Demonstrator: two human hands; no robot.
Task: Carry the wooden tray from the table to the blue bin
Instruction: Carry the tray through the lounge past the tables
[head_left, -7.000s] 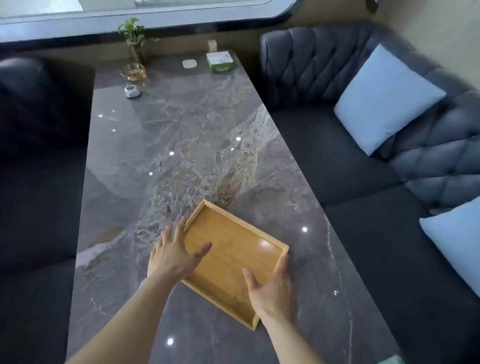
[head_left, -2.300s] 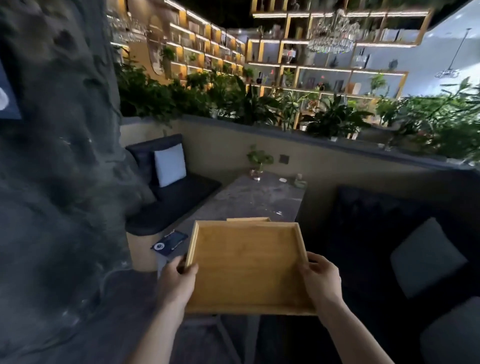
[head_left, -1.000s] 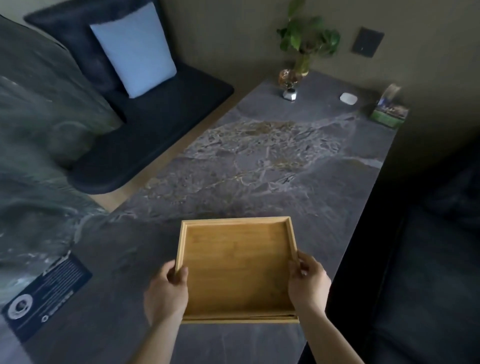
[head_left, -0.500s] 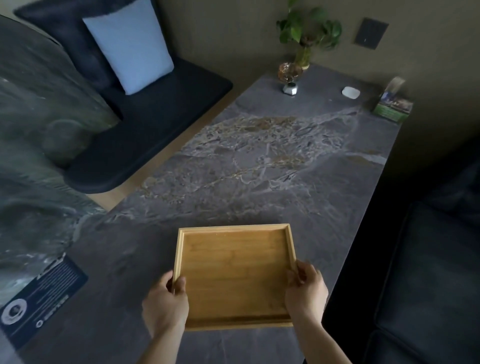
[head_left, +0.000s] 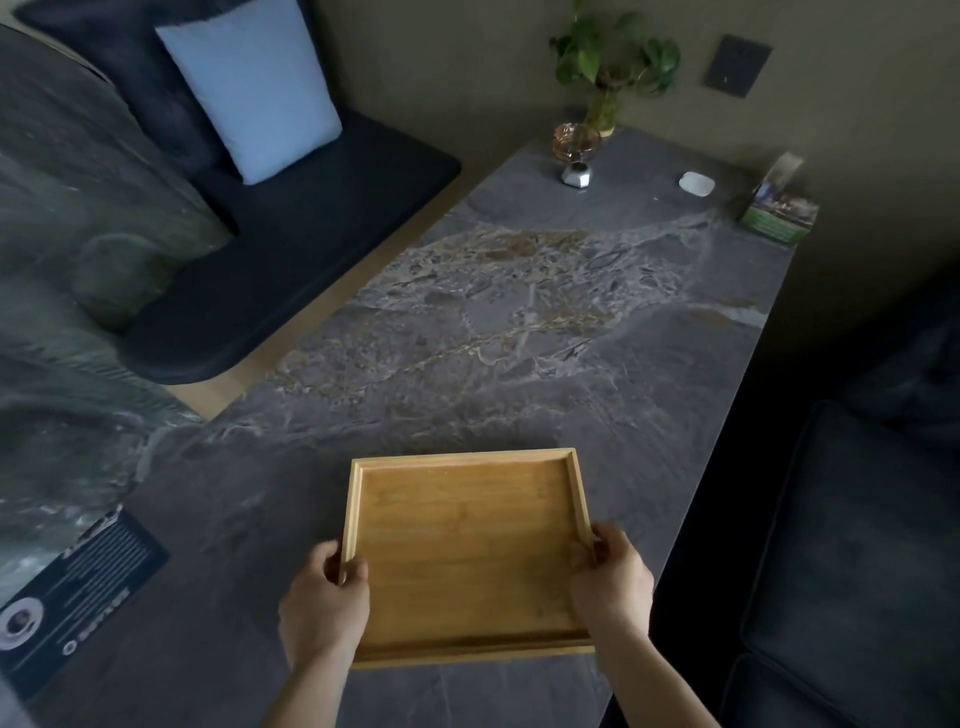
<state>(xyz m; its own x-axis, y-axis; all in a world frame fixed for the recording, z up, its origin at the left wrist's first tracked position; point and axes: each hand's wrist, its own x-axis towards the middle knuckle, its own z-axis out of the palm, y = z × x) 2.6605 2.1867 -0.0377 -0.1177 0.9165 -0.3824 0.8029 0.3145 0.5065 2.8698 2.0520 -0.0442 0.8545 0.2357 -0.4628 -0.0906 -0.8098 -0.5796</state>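
Note:
The empty wooden tray (head_left: 467, 551) is held level over the near end of a grey marble table (head_left: 519, 332). My left hand (head_left: 324, 610) grips its left rim, thumb inside the edge. My right hand (head_left: 610, 584) grips the right rim the same way. I cannot tell whether the tray touches the tabletop. No blue bin shows in this view.
At the table's far end stand a potted plant (head_left: 608, 67), a glass bowl (head_left: 575, 141), a white pad (head_left: 696, 183) and a green tissue box (head_left: 779, 210). Dark sofas flank the table, with a pale blue cushion (head_left: 254, 88) at the left. A dark card (head_left: 72, 587) lies near left.
The tray, lifted from the first table and carried through the room, is now over another marble table. Over the last second it has drifted slightly lower in view, both hands still gripping.

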